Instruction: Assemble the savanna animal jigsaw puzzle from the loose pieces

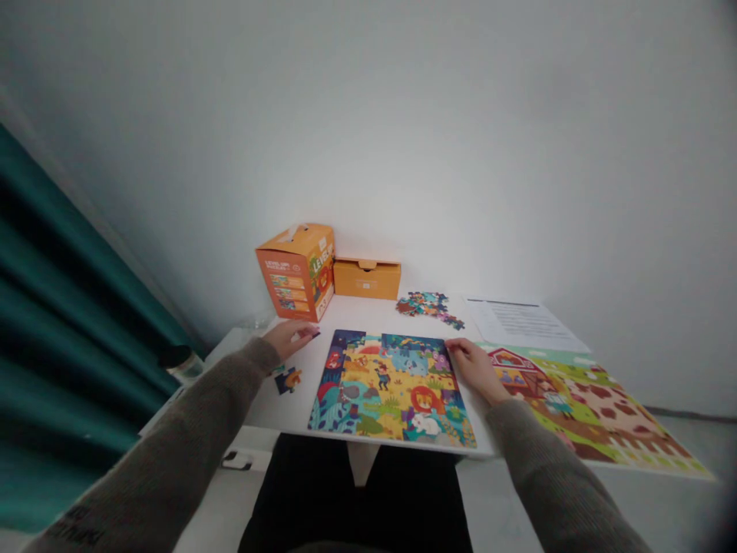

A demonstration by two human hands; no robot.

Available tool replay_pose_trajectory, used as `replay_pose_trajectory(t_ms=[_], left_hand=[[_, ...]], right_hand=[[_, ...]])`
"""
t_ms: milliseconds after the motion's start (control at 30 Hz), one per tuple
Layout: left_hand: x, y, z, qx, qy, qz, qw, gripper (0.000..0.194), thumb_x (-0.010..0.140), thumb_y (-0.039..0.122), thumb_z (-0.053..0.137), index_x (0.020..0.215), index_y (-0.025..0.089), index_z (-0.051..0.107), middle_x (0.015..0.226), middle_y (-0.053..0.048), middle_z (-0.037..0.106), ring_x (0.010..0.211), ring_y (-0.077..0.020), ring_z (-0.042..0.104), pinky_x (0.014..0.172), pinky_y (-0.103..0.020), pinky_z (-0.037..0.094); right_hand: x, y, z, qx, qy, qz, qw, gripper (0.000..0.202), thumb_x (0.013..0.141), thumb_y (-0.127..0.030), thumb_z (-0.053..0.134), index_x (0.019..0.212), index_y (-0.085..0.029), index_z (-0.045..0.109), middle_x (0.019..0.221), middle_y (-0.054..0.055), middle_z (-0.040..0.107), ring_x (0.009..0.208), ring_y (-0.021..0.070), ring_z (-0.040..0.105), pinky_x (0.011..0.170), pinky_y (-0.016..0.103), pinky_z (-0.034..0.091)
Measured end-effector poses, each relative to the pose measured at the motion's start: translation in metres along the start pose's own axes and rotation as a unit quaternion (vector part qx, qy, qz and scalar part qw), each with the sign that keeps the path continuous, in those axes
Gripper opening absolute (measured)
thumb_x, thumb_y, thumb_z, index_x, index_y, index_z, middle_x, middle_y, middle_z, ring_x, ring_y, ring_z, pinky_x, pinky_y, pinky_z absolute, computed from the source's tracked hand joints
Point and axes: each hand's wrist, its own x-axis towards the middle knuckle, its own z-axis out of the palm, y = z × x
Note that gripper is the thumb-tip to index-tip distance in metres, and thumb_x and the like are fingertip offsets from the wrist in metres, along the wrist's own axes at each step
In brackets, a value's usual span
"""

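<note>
A colourful animal jigsaw puzzle point(397, 384) lies flat in front of me, with a gap along its top edge left of the middle. My left hand point(291, 338) is up and to the left of it, fingers pinched on a small dark puzzle piece point(316, 335). Below that hand, a loose puzzle piece point(288, 379) in dark blue and orange rests on the table. My right hand point(470, 365) touches the puzzle's top right corner with its fingertips. Whether those fingers grip anything there is hidden.
An orange puzzle box point(296, 273) and a low orange carton point(367, 278) stand against the wall. Behind the puzzle lies a pile of pieces point(426, 305). To the right are a printed sheet point(527, 322) and a farm picture point(593, 407). A dark-lidded jar point(181, 362) is at the left.
</note>
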Motion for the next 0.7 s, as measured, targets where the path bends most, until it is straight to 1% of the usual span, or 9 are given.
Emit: replay_pose_trajectory(t_ms=[100, 167, 267, 333, 400, 500, 567, 633, 700], left_hand=[[-0.022, -0.004, -0.011, 0.008, -0.009, -0.02, 1.0, 0.03, 0.087, 0.044, 0.054, 0.093, 0.02, 0.071, 0.087, -0.005, 0.071, 0.077, -0.0189, 0.064, 0.079, -0.034, 0.054], [-0.037, -0.005, -0.017, 0.013, -0.026, -0.039, 0.999, 0.03, 0.086, 0.044, 0.055, 0.094, 0.02, 0.07, 0.082, -0.004, 0.068, 0.073, -0.0179, 0.062, 0.075, -0.032, 0.054], [-0.059, -0.007, -0.019, 0.066, -0.064, -0.032, 0.995, 0.031, 0.08, 0.043, 0.062, 0.1, 0.02, 0.069, 0.085, -0.003, 0.068, 0.076, -0.0187, 0.062, 0.078, -0.032, 0.052], [-0.071, -0.007, -0.014, 0.131, -0.086, -0.035, 0.987, 0.037, 0.073, 0.042, 0.071, 0.103, 0.021, 0.068, 0.093, -0.005, 0.068, 0.087, -0.0229, 0.064, 0.084, -0.035, 0.052], [-0.082, -0.006, -0.006, 0.179, -0.094, -0.054, 0.978, 0.044, 0.069, 0.04, 0.076, 0.107, 0.021, 0.067, 0.106, -0.009, 0.068, 0.1, -0.0283, 0.064, 0.091, -0.039, 0.05], [-0.091, -0.007, 0.008, 0.188, -0.084, -0.064, 0.976, 0.039, 0.072, 0.033, 0.075, 0.107, 0.018, 0.065, 0.12, -0.014, 0.064, 0.115, -0.032, 0.06, 0.101, -0.043, 0.047], [-0.092, -0.008, 0.014, 0.166, -0.075, -0.053, 0.982, 0.032, 0.074, 0.029, 0.073, 0.102, 0.016, 0.064, 0.12, -0.016, 0.063, 0.119, -0.0311, 0.057, 0.105, -0.042, 0.045], [-0.091, -0.01, 0.017, 0.14, -0.071, -0.041, 0.987, 0.026, 0.073, 0.024, 0.072, 0.096, 0.017, 0.064, 0.115, -0.014, 0.063, 0.119, -0.0293, 0.057, 0.106, -0.04, 0.045], [-0.088, -0.011, 0.018, 0.125, -0.067, -0.036, 0.989, 0.024, 0.069, 0.021, 0.073, 0.091, 0.018, 0.063, 0.112, -0.012, 0.064, 0.119, -0.0286, 0.055, 0.106, -0.04, 0.045]], right_hand=[[0.0, 0.001, 0.001, -0.017, -0.002, -0.004, 1.0, 0.031, 0.09, -0.034, 0.045, 0.103, -0.02, 0.07, 0.105, 0.008, 0.074, 0.098, 0.024, 0.068, 0.09, 0.04, 0.052], [0.0, 0.001, 0.001, -0.023, 0.0, -0.008, 1.0, 0.032, 0.09, -0.034, 0.045, 0.103, -0.02, 0.07, 0.106, 0.008, 0.074, 0.099, 0.0241, 0.068, 0.09, 0.04, 0.052], [0.0, 0.002, 0.002, -0.028, 0.002, -0.014, 1.0, 0.032, 0.089, -0.033, 0.045, 0.102, -0.02, 0.071, 0.106, 0.008, 0.074, 0.099, 0.0241, 0.068, 0.091, 0.04, 0.052], [0.0, 0.002, 0.002, -0.028, 0.002, -0.013, 1.0, 0.032, 0.088, -0.034, 0.045, 0.101, -0.02, 0.071, 0.105, 0.008, 0.074, 0.099, 0.0242, 0.068, 0.091, 0.04, 0.052], [0.001, 0.002, 0.002, -0.028, 0.002, -0.007, 1.0, 0.031, 0.088, -0.034, 0.045, 0.101, -0.02, 0.071, 0.105, 0.008, 0.074, 0.099, 0.0242, 0.068, 0.09, 0.04, 0.052], [0.001, 0.001, 0.001, -0.027, 0.002, 0.001, 1.0, 0.032, 0.087, -0.034, 0.046, 0.1, -0.02, 0.071, 0.104, 0.009, 0.075, 0.098, 0.0245, 0.068, 0.089, 0.039, 0.053], [0.0, 0.0, 0.001, -0.026, 0.001, 0.002, 1.0, 0.032, 0.086, -0.033, 0.046, 0.1, -0.02, 0.071, 0.104, 0.009, 0.074, 0.097, 0.0246, 0.068, 0.088, 0.039, 0.053], [0.0, 0.0, 0.001, -0.023, 0.0, 0.0, 1.0, 0.032, 0.086, -0.033, 0.046, 0.102, -0.02, 0.071, 0.104, 0.009, 0.074, 0.097, 0.0246, 0.068, 0.089, 0.04, 0.053], [-0.001, -0.001, 0.001, -0.021, 0.002, 0.0, 1.0, 0.032, 0.086, -0.033, 0.046, 0.102, -0.02, 0.071, 0.104, 0.008, 0.074, 0.097, 0.0246, 0.068, 0.089, 0.04, 0.053]])
